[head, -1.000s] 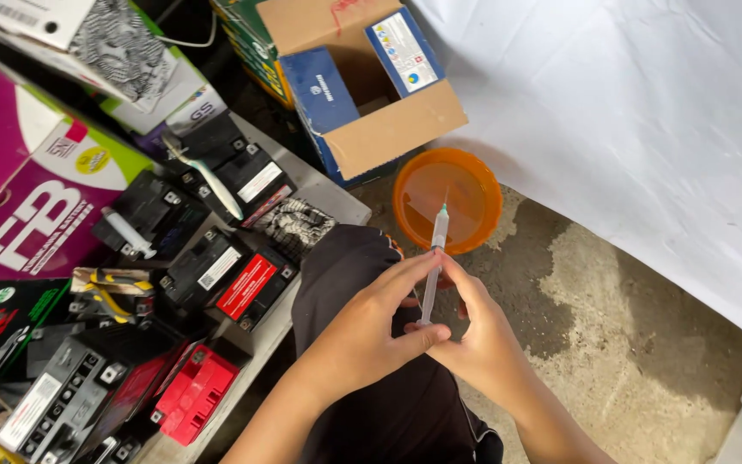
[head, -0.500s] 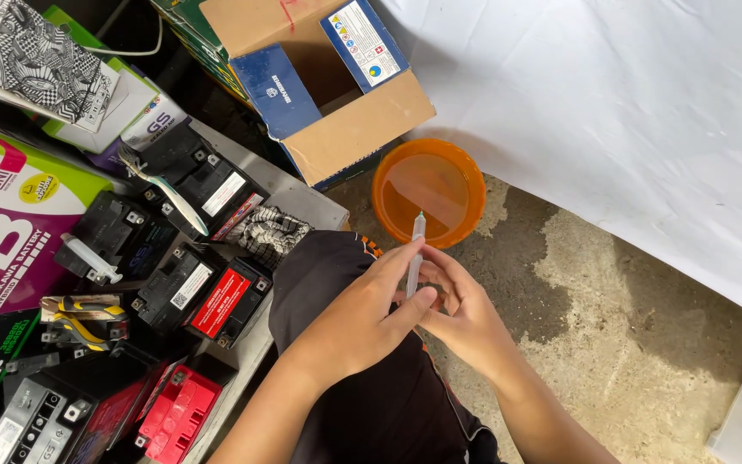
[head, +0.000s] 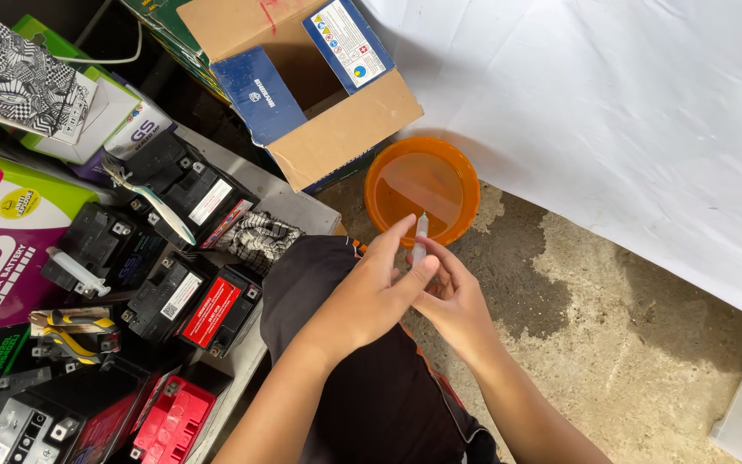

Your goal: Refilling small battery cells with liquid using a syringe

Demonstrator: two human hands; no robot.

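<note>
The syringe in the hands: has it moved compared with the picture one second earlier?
Yes. Measured against the orange basin, the syringe has sunk lower between the left hand and right hand; less of it sticks out.

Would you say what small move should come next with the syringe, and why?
Probably tip the syringe forward toward the orange bowl. Both the left hand and right hand pinch it, its tip points at the liquid just ahead and is not yet in it.
</note>
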